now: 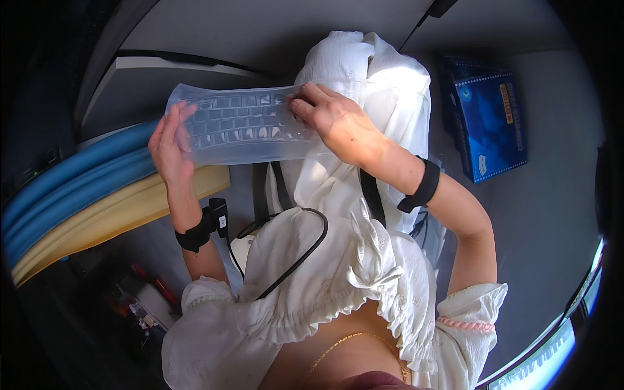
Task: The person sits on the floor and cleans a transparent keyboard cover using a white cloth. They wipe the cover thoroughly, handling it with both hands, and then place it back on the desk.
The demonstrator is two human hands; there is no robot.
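A translucent silicone keyboard cover (239, 119), moulded with rows of key shapes, is stretched out above my lap. My left hand (170, 144) grips its left end, fingertips showing through the film near the edge. Over the right part of the cover lies my right hand (336, 122), its fingers bent and pinching the sheet. The cover's right end runs on beyond this hand and overlaps the white fabric (331, 58) of my clothing, so its far edge is hard to make out.
A blue printed box (490, 126) stands at the right. Padded blue rolls (87, 170) and a yellow one (122, 219) curve along the left. Across my clothing loops a black cable (312, 248); a black connector (219, 217) hangs beside my left wrist. A grey-white panel (161, 92) is behind.
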